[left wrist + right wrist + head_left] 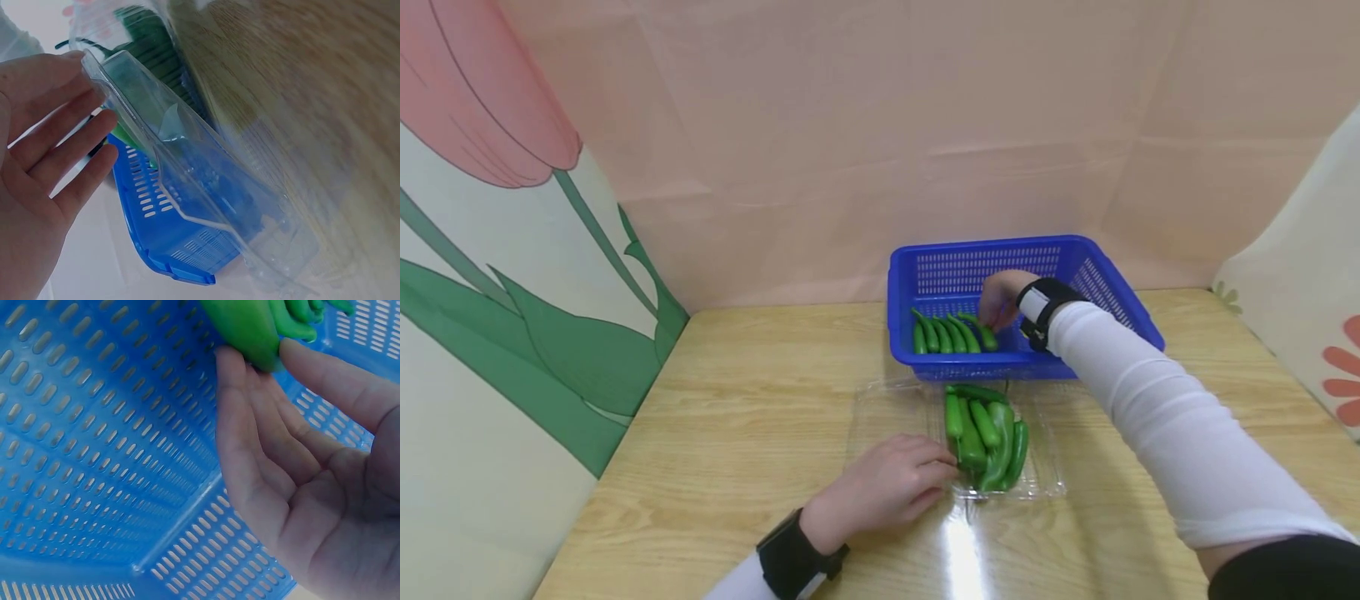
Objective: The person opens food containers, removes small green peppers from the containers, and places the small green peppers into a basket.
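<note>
Five green peppers (pixel 951 333) lie in a row inside the blue basket (pixel 1120 293), where your right hand (pixel 1000 300) pinches the end one, half hiding it. Just before the basket, your left hand (pixel 887 483) rests straight fingers (pixel 75 147) on the clear tray (pixel 1045 479) of more peppers (pixel 985 433) on the counter (pixel 752 417).

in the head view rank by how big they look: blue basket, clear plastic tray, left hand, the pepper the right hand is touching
1. blue basket
2. clear plastic tray, close to the basket, edges faint
3. left hand, nearer the camera
4. pepper
</note>
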The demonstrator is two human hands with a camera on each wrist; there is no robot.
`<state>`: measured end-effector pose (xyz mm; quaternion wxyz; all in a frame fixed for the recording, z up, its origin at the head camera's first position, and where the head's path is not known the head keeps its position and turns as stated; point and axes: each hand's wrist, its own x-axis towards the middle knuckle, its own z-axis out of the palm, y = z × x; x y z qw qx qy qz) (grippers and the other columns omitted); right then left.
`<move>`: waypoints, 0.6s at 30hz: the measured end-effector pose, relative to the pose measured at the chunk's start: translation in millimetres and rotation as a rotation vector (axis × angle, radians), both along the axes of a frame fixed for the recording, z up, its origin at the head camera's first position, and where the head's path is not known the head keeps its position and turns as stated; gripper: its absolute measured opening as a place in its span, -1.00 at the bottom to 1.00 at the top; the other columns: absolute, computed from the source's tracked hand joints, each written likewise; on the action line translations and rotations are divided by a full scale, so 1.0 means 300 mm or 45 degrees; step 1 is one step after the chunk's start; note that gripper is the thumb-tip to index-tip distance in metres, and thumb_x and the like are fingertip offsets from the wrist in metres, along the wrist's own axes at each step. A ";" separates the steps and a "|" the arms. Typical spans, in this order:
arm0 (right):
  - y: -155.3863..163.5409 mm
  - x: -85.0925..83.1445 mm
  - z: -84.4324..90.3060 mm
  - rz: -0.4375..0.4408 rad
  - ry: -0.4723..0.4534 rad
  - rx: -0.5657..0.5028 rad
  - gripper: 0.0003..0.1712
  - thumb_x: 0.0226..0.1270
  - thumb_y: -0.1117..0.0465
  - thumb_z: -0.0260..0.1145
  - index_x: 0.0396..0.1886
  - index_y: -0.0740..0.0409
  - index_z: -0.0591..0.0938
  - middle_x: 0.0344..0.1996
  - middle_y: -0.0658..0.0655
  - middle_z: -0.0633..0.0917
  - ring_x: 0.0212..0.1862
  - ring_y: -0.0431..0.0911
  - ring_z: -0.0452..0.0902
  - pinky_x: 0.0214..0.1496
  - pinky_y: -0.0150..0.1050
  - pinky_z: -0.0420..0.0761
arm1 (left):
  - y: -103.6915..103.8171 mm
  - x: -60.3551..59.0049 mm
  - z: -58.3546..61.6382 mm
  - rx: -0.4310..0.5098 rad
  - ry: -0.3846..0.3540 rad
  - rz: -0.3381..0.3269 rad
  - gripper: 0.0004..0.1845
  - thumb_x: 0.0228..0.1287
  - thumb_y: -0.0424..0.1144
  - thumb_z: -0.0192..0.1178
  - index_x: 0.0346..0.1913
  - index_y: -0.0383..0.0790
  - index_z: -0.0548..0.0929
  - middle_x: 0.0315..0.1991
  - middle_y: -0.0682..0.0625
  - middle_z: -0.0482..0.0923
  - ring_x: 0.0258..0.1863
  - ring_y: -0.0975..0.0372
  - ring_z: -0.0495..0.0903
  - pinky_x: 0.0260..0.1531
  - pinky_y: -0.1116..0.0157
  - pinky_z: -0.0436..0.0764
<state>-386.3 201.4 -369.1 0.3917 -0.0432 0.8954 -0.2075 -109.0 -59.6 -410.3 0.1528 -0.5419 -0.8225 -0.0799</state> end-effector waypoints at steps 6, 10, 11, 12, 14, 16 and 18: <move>-0.006 -0.010 -0.015 -0.007 -0.046 0.037 -0.58 0.23 0.29 0.26 0.05 0.42 0.53 -0.28 0.20 0.72 -0.21 -0.03 0.69 -0.02 -0.21 0.68 | -0.001 0.000 -0.003 -0.006 0.003 -0.002 -0.73 0.20 -0.15 0.26 -0.03 -0.07 0.66 -0.01 0.11 0.63 0.04 0.32 0.56 0.20 0.42 0.45; -0.010 -0.009 -0.020 -0.020 -0.062 0.040 -0.61 0.22 0.29 0.28 0.01 0.42 0.56 -0.31 0.19 0.74 -0.22 -0.03 0.71 -0.03 -0.21 0.69 | -0.001 0.000 -0.006 0.001 0.005 -0.007 -0.73 0.20 -0.16 0.27 -0.04 -0.07 0.66 -0.03 0.11 0.63 0.03 0.32 0.56 0.19 0.43 0.46; -0.011 -0.009 -0.021 -0.022 -0.065 0.038 -0.62 0.21 0.29 0.28 0.00 0.42 0.57 -0.31 0.20 0.74 -0.22 -0.03 0.71 -0.04 -0.22 0.69 | -0.001 0.000 -0.007 0.003 0.005 -0.008 -0.74 0.19 -0.16 0.27 -0.04 -0.07 0.66 -0.03 0.11 0.63 0.02 0.32 0.57 0.19 0.43 0.46; -0.013 -0.008 -0.021 -0.024 -0.067 0.034 -0.62 0.21 0.29 0.28 -0.01 0.42 0.57 -0.30 0.20 0.75 -0.22 -0.03 0.71 -0.04 -0.22 0.69 | -0.001 0.000 -0.007 0.005 0.003 -0.008 -0.73 0.19 -0.16 0.27 -0.04 -0.08 0.66 -0.03 0.11 0.63 0.02 0.32 0.57 0.19 0.42 0.46; -0.014 -0.007 -0.021 -0.020 -0.070 0.026 -0.63 0.21 0.29 0.28 -0.02 0.42 0.58 -0.29 0.22 0.75 -0.21 -0.02 0.71 -0.04 -0.21 0.69 | -0.001 0.000 -0.007 0.005 0.001 -0.006 -0.73 0.19 -0.15 0.27 -0.05 -0.07 0.67 -0.03 0.11 0.63 0.02 0.32 0.57 0.19 0.42 0.46; -0.015 -0.004 -0.020 -0.019 -0.069 0.020 -0.64 0.21 0.30 0.27 -0.03 0.42 0.58 -0.27 0.23 0.74 -0.20 -0.01 0.71 -0.04 -0.21 0.69 | -0.001 0.000 -0.006 0.001 -0.004 -0.004 -0.73 0.19 -0.15 0.27 -0.04 -0.07 0.67 -0.03 0.11 0.63 0.03 0.32 0.57 0.20 0.42 0.46; -0.016 -0.003 -0.019 -0.022 -0.068 0.012 -0.64 0.22 0.31 0.26 -0.03 0.43 0.58 -0.24 0.26 0.74 -0.19 0.01 0.70 -0.03 -0.19 0.69 | -0.001 0.000 -0.006 -0.001 -0.008 -0.004 -0.73 0.19 -0.15 0.27 -0.04 -0.07 0.66 -0.02 0.11 0.63 0.03 0.32 0.56 0.20 0.42 0.45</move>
